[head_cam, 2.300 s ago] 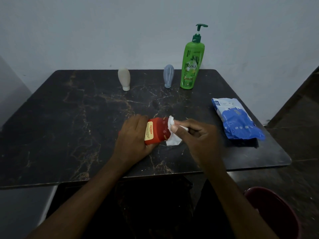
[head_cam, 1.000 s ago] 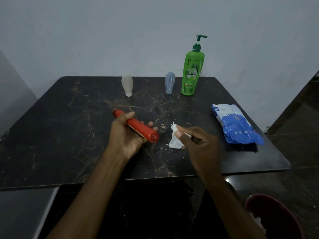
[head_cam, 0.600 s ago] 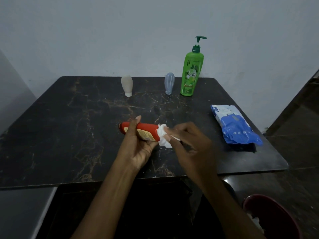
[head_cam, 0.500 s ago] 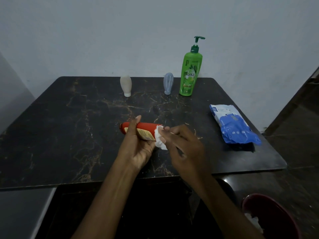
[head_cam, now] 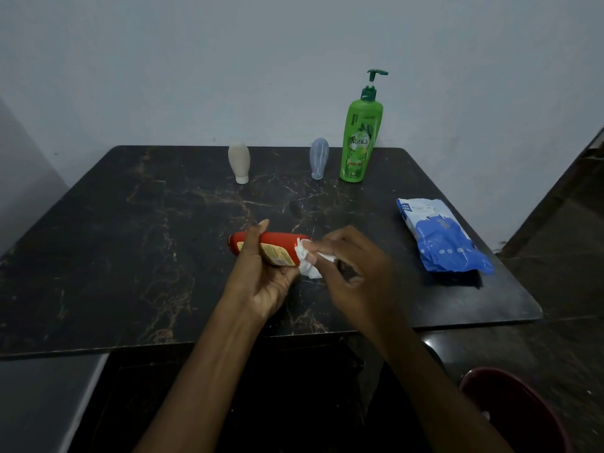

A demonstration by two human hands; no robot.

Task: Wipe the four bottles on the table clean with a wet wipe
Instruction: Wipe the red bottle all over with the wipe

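four bottles are in view on the dark marbled table (head_cam: 98,243), and one of them is partly hidden. at the far edge, from the left, a beige bottle (head_cam: 239,161) stands on its white cap, then a grey-blue bottle (head_cam: 319,157) stands the same way, and just beside it is a tall green pump bottle (head_cam: 360,135); its small print is too fine to read. the red bottle (head_cam: 271,244) is held above the near middle of the table, lying almost level, cap end to the left. its yellow label faces the camera, but the text is not readable, and its underside is covered by the left hand (head_cam: 263,279). this hand comes from below with palm up, thumb over the top of the bottle, its grip closed around the body. the right end of the bottle is covered by a white wet wipe (head_cam: 307,261), crumpled, so its full shape is hard to see. the right hand (head_cam: 354,273) reaches in from the right, knuckles up, with the grip pinched on the wipe and pressing it to the bottle. further right a blue and white wipes pack (head_cam: 441,238) lies flat near the table edge. a dark red bin (head_cam: 516,410) is cut off at the lower right corner.
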